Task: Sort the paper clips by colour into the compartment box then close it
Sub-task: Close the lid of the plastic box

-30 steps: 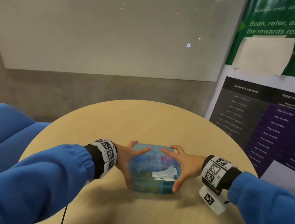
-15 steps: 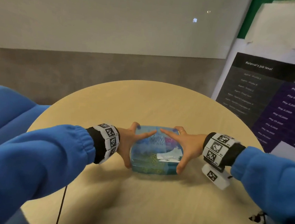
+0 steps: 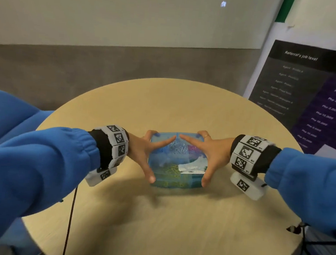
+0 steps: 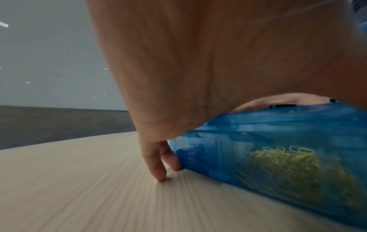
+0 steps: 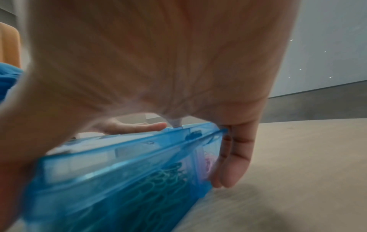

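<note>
A translucent blue compartment box [image 3: 177, 162] [image 4: 278, 141] [image 5: 119, 172] sits with its lid down at the middle of the round table [image 3: 156, 217]. Through the lid show yellow-green paper clips [image 3: 170, 169] [image 4: 282, 163], pale clips [image 3: 178, 148] and pink clips [image 3: 194, 148]. A white label [image 3: 192, 168] lies at the near right. My left hand [image 3: 143, 151] grips the box's left end, thumb at the near corner, fingers [image 4: 157, 164] down the far side. My right hand [image 3: 213, 153] grips the right end likewise, fingers [image 5: 234, 157] reaching the table. Both index fingers lie across the lid, tips almost meeting.
A dark printed poster board [image 3: 316, 98] leans at the table's right. A blue seat [image 3: 7, 110] stands at the left. One thin cable [image 3: 72, 210] hangs over the near left edge, another [image 3: 299, 230] at the right edge. A grey wall runs behind.
My two index fingertips have slid toward each other across the lid. Both hands stay on the box, and the head view has tilted downward.
</note>
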The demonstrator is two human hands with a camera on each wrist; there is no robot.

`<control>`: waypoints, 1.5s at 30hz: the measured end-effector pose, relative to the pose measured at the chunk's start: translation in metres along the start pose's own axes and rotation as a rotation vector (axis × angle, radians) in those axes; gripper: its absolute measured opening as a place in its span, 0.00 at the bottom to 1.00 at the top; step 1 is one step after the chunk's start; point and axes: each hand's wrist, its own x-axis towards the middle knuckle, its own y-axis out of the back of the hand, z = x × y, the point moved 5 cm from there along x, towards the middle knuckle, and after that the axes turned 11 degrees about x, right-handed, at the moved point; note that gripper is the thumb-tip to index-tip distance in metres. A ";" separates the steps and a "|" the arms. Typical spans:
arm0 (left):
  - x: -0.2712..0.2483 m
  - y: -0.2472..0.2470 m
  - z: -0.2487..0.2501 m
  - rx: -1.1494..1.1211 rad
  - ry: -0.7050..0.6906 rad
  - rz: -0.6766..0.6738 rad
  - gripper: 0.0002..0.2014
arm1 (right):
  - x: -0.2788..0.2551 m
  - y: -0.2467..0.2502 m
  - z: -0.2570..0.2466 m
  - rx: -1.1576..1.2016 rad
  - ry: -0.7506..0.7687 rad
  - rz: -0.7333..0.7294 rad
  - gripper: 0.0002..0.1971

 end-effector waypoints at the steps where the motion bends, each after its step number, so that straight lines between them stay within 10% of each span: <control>1: 0.000 0.000 0.000 -0.013 -0.004 0.000 0.68 | 0.000 -0.001 0.000 0.000 0.003 0.001 0.74; 18: 0.005 0.003 0.000 -0.050 0.047 -0.053 0.61 | 0.003 -0.007 0.000 0.033 -0.003 -0.036 0.74; 25: 0.013 0.003 -0.015 -0.516 0.048 0.224 0.42 | -0.001 -0.005 -0.003 0.003 -0.033 -0.025 0.74; 31: 0.008 0.011 -0.043 -0.731 0.185 0.244 0.11 | -0.005 0.021 0.003 0.328 0.029 0.101 0.50; 36: 0.009 0.016 -0.041 -0.771 0.207 0.210 0.12 | 0.006 0.024 0.015 0.524 0.000 0.152 0.26; 45: 0.016 0.017 -0.040 -0.806 0.214 0.132 0.12 | 0.024 0.022 0.028 0.832 -0.034 0.115 0.17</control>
